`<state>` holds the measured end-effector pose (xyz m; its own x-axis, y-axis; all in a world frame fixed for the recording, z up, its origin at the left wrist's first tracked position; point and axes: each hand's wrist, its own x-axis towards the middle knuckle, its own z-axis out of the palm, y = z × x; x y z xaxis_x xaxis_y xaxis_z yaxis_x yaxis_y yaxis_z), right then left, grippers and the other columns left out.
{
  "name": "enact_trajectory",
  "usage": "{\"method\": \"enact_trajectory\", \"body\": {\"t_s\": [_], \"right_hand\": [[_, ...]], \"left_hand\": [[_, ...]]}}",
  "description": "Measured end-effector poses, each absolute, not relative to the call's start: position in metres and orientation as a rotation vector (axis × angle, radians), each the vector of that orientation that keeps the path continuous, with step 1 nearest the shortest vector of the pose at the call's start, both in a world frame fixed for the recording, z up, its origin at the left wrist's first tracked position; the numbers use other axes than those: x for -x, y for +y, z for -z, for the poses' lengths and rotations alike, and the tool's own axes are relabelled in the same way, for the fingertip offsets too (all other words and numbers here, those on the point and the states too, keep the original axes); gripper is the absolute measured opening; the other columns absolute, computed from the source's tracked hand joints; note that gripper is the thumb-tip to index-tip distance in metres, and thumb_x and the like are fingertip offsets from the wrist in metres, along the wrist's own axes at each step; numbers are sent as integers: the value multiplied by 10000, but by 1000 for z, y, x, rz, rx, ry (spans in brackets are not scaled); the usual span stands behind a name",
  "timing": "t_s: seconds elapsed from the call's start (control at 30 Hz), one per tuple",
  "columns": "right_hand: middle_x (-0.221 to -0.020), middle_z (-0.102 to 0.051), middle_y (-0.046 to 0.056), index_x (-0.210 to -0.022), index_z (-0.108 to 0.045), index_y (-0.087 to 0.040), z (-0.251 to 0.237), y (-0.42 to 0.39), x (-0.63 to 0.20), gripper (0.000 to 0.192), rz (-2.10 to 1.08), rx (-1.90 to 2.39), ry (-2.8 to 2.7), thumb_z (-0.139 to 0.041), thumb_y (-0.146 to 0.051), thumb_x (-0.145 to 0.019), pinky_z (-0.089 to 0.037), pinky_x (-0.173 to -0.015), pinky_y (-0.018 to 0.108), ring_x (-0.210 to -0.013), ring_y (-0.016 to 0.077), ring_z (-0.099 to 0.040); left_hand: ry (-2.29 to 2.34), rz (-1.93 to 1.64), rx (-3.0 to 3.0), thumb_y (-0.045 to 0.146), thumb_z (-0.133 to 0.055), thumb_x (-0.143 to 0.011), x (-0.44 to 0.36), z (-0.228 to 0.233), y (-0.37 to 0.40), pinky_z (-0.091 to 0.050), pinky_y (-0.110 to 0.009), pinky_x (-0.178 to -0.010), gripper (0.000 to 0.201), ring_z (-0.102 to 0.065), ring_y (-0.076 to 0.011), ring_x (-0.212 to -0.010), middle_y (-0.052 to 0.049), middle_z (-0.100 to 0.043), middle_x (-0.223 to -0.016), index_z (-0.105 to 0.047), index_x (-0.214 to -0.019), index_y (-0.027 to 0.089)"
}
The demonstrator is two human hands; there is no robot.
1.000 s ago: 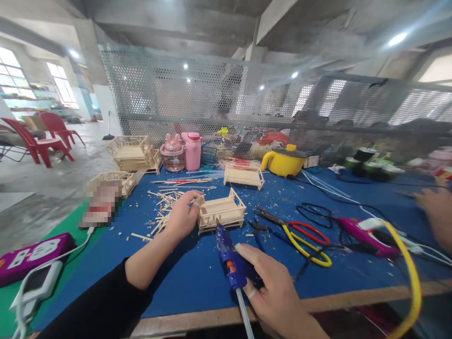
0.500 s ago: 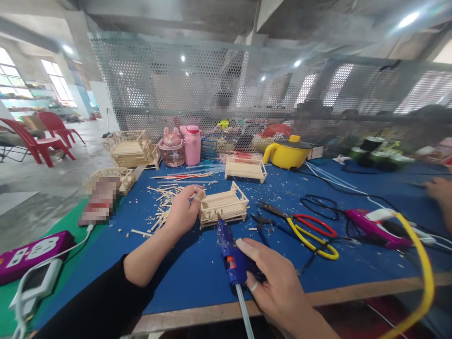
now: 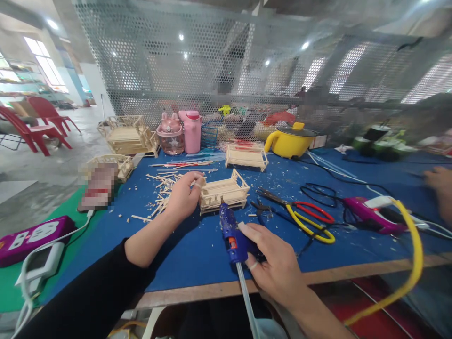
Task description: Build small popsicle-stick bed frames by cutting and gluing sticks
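Right hand [image 3: 273, 263] wraps its fingers tight around the blue glue gun [image 3: 233, 235] near the worktop's [image 3: 197, 254] front edge, nozzle touching the small stick bed [image 3: 224, 192]. Left hand [image 3: 183, 195] pinches that bed's left end, mid-worktop. Bare blue cloth lies open between hands and front edge. Three more stick beds [image 3: 246, 157] sit toward the back; two scissors [image 3: 307, 221] lie right.

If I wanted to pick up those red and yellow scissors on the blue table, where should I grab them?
Probably by the looped handles. The red and yellow scissors lie flat on the blue table with their dark blades pointing left toward the small wooden stick crate. The handles lie at the right end, so come down from above on that side, away from the blade tips and the black cable behind.
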<state>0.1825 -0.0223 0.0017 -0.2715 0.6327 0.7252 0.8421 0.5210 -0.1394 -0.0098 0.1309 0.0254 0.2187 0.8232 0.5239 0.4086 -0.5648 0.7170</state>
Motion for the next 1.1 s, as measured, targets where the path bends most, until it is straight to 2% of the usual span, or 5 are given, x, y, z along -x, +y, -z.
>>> {"method": "enact_trajectory", "body": {"t_s": [0.23, 0.67, 1.1], "right_hand": [[-1054, -690, 96, -1198, -569, -185, -2, -22, -182, 388, 347, 1201, -2011, -472, -149, -824, -571, -795, 312, -963, 196, -671], [-1081, -683, 84, -1227, -565, -204, 2, -23, -183, 457, 318, 1224, -1996, -488, -107, -787, -562, -834, 333, -997, 203, -659], [-1038, -685, 76, -1227, -562, -207, 1, -24, -182, 472, 336, 1242, -1997, -479, -99, -776, -567, -778, 330, -922, 204, -671]], "left_hand": [[1117, -1310, -2076, 289, -422, -882, 9, -26, 131, -436, -323, -898, 195, -601, -188, -969, -61, -665, -1052, -551, -771, 193], [1135, -1302, -2076, 265, -417, -871, 9, -29, 128, -442, -329, -905, 174, -598, -188, -967, -60, -666, -1053, -549, -779, 200], [1137, -1306, -2088, 264, -422, -875, 9, -28, 129, -442, -321, -900, 169, -599, -188, -977, -55, -669, -1052, -550, -785, 200]]}}
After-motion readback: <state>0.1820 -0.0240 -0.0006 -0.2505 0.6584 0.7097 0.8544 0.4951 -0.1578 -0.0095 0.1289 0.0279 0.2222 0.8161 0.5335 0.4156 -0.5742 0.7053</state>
